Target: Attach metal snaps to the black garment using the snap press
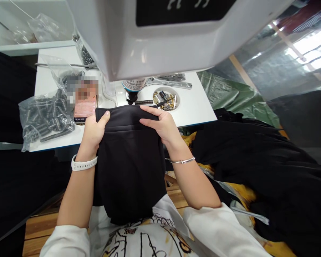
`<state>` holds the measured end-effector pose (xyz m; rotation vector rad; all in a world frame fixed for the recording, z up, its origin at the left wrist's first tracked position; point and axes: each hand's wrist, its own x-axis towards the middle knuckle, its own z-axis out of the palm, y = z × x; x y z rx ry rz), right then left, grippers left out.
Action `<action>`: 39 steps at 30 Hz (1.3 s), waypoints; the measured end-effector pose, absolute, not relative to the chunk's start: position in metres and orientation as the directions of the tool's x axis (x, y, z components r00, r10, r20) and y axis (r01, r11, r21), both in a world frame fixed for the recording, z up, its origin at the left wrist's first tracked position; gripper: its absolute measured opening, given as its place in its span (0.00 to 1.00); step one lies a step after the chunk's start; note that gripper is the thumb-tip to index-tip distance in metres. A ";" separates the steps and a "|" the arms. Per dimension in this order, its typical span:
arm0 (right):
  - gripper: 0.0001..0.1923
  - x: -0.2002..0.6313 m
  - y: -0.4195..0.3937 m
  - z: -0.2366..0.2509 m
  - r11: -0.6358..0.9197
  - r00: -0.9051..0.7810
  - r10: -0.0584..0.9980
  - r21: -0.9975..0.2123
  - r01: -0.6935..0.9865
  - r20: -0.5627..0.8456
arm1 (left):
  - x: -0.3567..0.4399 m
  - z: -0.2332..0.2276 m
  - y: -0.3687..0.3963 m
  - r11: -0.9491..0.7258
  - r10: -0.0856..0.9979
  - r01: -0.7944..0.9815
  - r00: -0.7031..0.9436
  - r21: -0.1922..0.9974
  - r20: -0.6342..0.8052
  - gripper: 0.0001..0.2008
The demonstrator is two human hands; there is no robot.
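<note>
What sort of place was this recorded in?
Probably a garment workshop: a large white machine overhangs a white worktable, black fabric is held in front of it, and more black cloth lies heaped on the right.

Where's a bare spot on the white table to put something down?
Right of the round dish, the white table is bare out to its edge. A smaller patch lies between the bag of springs and the left hand. It's crowded behind the black cloth, with a loose spring, wrench and dish.
</note>
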<state>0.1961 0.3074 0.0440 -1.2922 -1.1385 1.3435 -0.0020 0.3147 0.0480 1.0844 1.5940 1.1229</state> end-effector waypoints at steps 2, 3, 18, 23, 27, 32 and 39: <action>0.23 0.196 0.307 0.044 -0.150 -0.022 0.988 -0.989 -0.013 -0.150 | -0.002 0.048 0.315 0.206 0.959 0.163 -0.231 0.965 -0.165 0.13; 0.23 0.196 0.307 0.044 -0.150 -0.022 0.989 -0.989 -0.014 -0.149 | -0.002 0.048 0.315 0.202 0.960 0.164 -0.230 0.966 -0.162 0.13; 0.23 0.195 0.308 0.046 -0.160 -0.021 0.987 -0.986 -0.038 -0.160 | -0.003 0.047 0.315 0.215 0.955 0.180 -0.245 0.960 -0.168 0.13; 0.23 0.195 0.309 0.047 -0.153 -0.025 0.988 -0.987 -0.052 -0.152 | -0.003 0.048 0.315 0.216 0.954 0.153 -0.245 0.964 -0.174 0.13; 0.23 0.194 0.309 0.048 -0.155 -0.025 0.988 -0.987 -0.050 -0.154 | -0.004 0.048 0.315 0.224 0.952 0.157 -0.248 0.962 -0.181 0.14; 0.23 0.194 0.309 0.046 -0.147 -0.029 0.989 -0.987 -0.061 -0.146 | -0.003 0.049 0.314 0.221 0.953 0.148 -0.244 0.964 -0.181 0.14; 0.23 0.194 0.308 0.045 -0.142 -0.028 0.990 -0.987 -0.069 -0.141 | -0.003 0.047 0.315 0.214 0.956 0.143 -0.235 0.966 -0.177 0.14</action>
